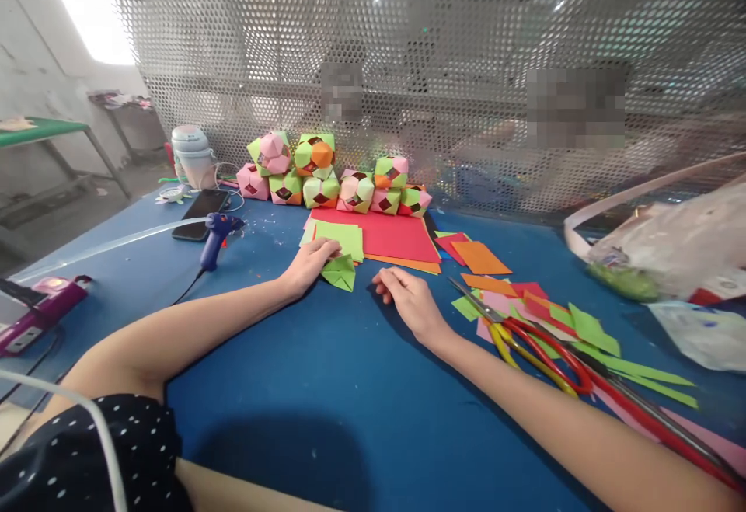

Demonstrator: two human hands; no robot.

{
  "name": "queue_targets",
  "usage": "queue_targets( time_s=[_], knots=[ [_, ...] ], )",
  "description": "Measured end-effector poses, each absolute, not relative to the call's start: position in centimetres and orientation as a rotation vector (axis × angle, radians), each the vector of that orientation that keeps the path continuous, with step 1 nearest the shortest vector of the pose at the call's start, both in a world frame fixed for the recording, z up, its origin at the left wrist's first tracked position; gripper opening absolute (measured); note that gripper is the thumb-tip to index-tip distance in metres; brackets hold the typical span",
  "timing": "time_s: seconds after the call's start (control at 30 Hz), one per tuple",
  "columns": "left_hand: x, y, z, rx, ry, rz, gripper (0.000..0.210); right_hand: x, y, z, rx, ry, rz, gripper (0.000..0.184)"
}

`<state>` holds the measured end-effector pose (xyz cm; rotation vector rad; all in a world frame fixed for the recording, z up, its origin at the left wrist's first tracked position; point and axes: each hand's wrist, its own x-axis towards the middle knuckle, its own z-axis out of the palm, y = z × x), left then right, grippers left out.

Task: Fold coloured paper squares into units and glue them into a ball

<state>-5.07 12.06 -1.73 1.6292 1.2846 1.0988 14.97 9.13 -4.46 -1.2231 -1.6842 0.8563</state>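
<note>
My left hand (310, 265) is closed on the edge of a small piece of folded green paper (340, 273), which lies low over the blue table. Just behind it is a stack of light green paper squares (343, 238). To the right, my right hand (411, 302) hovers near the table with its fingers curled in, and no object shows in them. Large red sheets (402, 236) with orange ones beneath lie beyond both hands. Yellow-handled scissors (495, 318) rest on paper scraps beside my right forearm.
Several folded paper balls (315, 154) are piled against the perforated metal screen (466, 108). On the left are a blue glue gun (214, 242), a phone (201, 214), a bottle (193, 158) and a purple power strip (43, 310). A plastic bag (681, 240) sits at the right.
</note>
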Motion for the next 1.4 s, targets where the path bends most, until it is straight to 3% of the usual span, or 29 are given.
queue_targets(
  time_s=[0.13,0.3,0.5,0.77,1.4],
  knots=[
    [-5.2,12.3,-2.3,1.719,1.234,1.018,0.029,15.0,9.1,-4.7,-1.228,-1.713,0.826,0.046],
    [-5.5,12.6,-3.0,1.842,1.183,0.942,0.047,15.1,9.1,-4.9,-1.241,-1.729,0.781,0.047],
    [-5.1,12.7,-3.2,1.912,1.211,0.941,0.049,15.3,8.8,-5.0,-1.262,-1.722,0.731,0.044],
    [-4.4,13.2,-3.3,1.912,1.228,0.958,0.037,15.2,9.2,-5.3,-1.271,-1.713,0.648,0.042],
    [-4.5,13.3,-3.0,1.888,1.192,1.071,0.039,15.1,9.9,-5.4,-1.251,-1.798,0.64,0.043]
  ],
)
